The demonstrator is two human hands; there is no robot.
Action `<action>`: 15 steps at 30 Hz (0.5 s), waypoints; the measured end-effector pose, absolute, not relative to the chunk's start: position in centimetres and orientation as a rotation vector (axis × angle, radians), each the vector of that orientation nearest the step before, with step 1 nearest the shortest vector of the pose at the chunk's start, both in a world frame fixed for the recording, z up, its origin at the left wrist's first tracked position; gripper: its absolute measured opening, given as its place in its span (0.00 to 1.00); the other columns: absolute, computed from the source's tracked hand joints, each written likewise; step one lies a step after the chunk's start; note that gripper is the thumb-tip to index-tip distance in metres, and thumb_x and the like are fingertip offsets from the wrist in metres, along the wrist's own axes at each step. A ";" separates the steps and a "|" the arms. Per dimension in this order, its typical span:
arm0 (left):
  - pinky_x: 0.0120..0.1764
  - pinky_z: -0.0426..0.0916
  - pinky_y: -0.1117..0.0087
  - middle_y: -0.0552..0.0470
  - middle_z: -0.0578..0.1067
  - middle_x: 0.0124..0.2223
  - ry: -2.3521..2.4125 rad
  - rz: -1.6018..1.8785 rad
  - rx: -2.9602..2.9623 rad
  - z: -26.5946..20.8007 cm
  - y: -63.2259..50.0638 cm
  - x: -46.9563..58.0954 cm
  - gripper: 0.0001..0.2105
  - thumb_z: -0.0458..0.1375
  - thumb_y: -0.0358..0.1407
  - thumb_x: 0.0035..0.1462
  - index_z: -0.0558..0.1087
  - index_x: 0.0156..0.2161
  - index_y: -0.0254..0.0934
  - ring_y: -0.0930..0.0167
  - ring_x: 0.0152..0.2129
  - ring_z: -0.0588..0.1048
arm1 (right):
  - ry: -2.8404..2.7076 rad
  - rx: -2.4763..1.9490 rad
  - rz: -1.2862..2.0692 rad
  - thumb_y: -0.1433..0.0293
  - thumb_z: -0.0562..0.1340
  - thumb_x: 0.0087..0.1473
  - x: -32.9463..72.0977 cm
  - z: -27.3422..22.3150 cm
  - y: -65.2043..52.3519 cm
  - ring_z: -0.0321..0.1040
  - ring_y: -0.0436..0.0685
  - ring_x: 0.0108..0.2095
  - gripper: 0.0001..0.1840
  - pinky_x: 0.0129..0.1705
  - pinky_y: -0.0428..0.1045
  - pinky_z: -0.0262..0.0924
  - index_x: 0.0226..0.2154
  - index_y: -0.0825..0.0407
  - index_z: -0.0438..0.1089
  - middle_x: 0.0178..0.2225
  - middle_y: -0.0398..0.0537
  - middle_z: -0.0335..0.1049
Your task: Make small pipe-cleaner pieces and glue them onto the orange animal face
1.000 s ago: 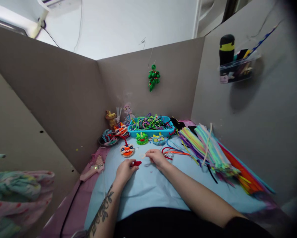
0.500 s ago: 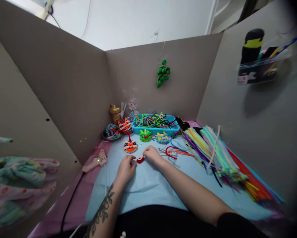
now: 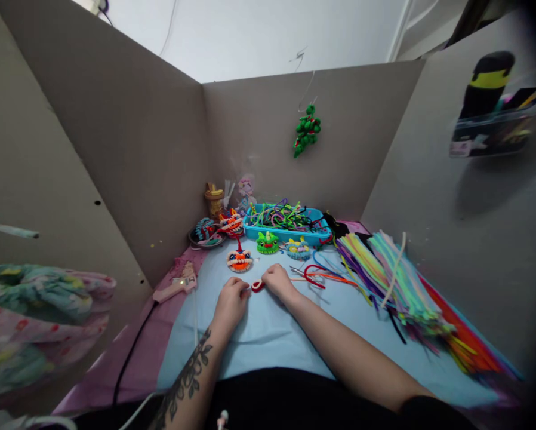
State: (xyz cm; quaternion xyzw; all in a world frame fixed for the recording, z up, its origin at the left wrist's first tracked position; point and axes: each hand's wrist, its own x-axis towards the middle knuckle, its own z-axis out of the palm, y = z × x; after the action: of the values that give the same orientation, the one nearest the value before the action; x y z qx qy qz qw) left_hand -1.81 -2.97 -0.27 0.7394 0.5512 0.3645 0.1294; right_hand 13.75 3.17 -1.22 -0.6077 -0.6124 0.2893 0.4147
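Note:
Between my hands, just above the light blue table cover, is a small red and white loop of bent pipe cleaner (image 3: 258,286). My right hand (image 3: 277,280) pinches its right side. My left hand (image 3: 233,297) has its fingertips closed at the left side of the same piece. Beyond my hands sits an orange and white pipe-cleaner animal head (image 3: 240,261), with a green one (image 3: 267,243) and a blue and yellow one (image 3: 298,249) to its right. Red and orange pipe cleaners (image 3: 317,278) and pliers (image 3: 298,272) lie right of my right hand.
A blue basket (image 3: 290,235) of pipe-cleaner scraps stands at the back. Bundles of pipe cleaners (image 3: 411,286) lie on the right. A pink glue gun (image 3: 178,288) with a black cord rests on the left. Grey panels (image 3: 295,173) enclose the table.
The red and white piece has turned between my fingers and now shows as an open loop. The view has shifted slightly, moving the surroundings to the right.

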 end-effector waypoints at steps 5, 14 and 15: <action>0.36 0.65 0.69 0.48 0.70 0.34 1.602 1.078 2.132 -0.4 -2.9 -1.9 0.08 0.55 0.28 0.48 0.75 0.33 0.36 0.68 0.30 0.71 | -1.569 -1.548 0.682 0.74 0.55 0.32 13.7 -1.6 3.4 0.59 0.53 0.24 0.06 0.27 0.45 0.50 0.13 0.54 0.67 0.20 0.47 0.65; 0.37 0.64 0.69 0.48 0.70 0.33 1.582 1.064 2.208 -0.5 -2.9 -2.0 0.11 0.54 0.26 0.48 0.77 0.34 0.37 0.69 0.31 0.70 | -1.628 -1.572 0.598 0.75 0.56 0.33 13.7 -1.8 3.4 0.60 0.54 0.27 0.06 0.31 0.46 0.53 0.14 0.55 0.68 0.24 0.50 0.64; 0.36 0.64 0.69 0.48 0.70 0.33 1.577 1.061 2.224 -0.6 -2.9 -2.0 0.11 0.53 0.26 0.49 0.77 0.35 0.37 0.69 0.31 0.70 | -1.643 -1.584 0.586 0.75 0.56 0.33 13.7 -1.8 3.3 0.60 0.54 0.27 0.07 0.32 0.46 0.54 0.14 0.55 0.68 0.24 0.50 0.64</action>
State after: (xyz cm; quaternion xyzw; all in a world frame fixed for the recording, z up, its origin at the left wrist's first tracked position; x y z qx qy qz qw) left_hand -1.98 -2.89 -0.57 0.7558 0.5359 0.3605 0.1081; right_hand 13.71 3.35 -1.79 -0.6210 -0.6441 0.2298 0.3830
